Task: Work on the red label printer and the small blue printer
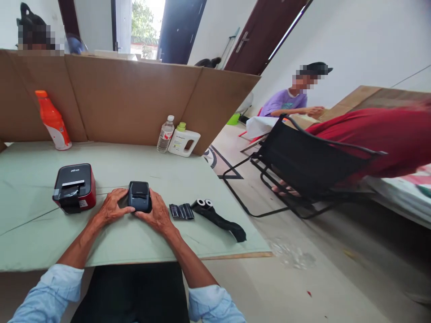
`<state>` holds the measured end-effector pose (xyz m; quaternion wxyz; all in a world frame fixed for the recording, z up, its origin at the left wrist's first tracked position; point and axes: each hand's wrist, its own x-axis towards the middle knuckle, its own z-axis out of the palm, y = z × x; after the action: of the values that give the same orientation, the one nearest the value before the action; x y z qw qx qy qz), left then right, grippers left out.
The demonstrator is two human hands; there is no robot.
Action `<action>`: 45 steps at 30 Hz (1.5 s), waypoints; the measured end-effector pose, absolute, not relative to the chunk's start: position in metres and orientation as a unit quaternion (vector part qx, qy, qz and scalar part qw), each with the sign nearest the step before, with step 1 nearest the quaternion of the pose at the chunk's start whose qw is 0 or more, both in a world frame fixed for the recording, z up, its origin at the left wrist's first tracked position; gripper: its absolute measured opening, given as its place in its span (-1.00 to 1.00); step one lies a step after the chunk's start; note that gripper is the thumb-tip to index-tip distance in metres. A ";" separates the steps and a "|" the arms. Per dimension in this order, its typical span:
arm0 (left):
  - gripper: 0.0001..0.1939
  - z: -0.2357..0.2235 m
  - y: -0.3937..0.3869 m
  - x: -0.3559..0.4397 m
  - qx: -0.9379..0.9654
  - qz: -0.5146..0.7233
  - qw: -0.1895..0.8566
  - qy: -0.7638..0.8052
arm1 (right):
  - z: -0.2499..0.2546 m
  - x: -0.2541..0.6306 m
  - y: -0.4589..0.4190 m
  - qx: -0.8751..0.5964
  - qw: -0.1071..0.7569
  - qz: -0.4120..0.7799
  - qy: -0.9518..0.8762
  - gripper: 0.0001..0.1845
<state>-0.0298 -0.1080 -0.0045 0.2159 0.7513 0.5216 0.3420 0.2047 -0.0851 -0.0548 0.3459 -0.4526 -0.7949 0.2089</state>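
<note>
A small dark blue-black portable printer rests on the table in front of me, a dark slot across its top. My left hand grips its left side, with the thumb along the near edge. From the right, my right hand closes on the same printer. Left of my hands sits a larger black and red printer, with a glossy black strip hanging from its front. Right of my right hand lie a folded shiny black piece and two black rolls with white cores, one trailing a long black strip.
A cardboard screen stands along the back of the pale green tabletop. Before it stand an orange bottle, a clear bottle and a white jug. A black folding chair and other people are to the right.
</note>
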 end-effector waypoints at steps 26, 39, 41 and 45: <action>-0.60 0.020 -0.097 -0.055 0.714 0.234 0.241 0.614 | -0.042 0.202 -0.072 -0.429 0.309 0.248 -0.812 0.33; -0.37 -0.005 -0.049 -0.037 0.570 0.350 0.438 0.601 | -0.049 0.200 -0.082 -0.453 0.311 0.196 -0.812 0.34; -0.35 -0.008 -0.047 -0.038 0.564 0.356 0.448 0.596 | -0.049 0.200 -0.082 -0.454 0.310 0.193 -0.813 0.36; -0.25 -0.011 -0.043 -0.037 0.551 0.363 0.479 0.579 | -0.049 0.201 -0.083 -0.457 0.304 0.185 -0.815 0.38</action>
<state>-0.0371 -0.0433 -0.0112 0.4794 0.5507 0.5786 0.3635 0.2014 -0.0834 -0.0489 0.3044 -0.4572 -0.8149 0.1851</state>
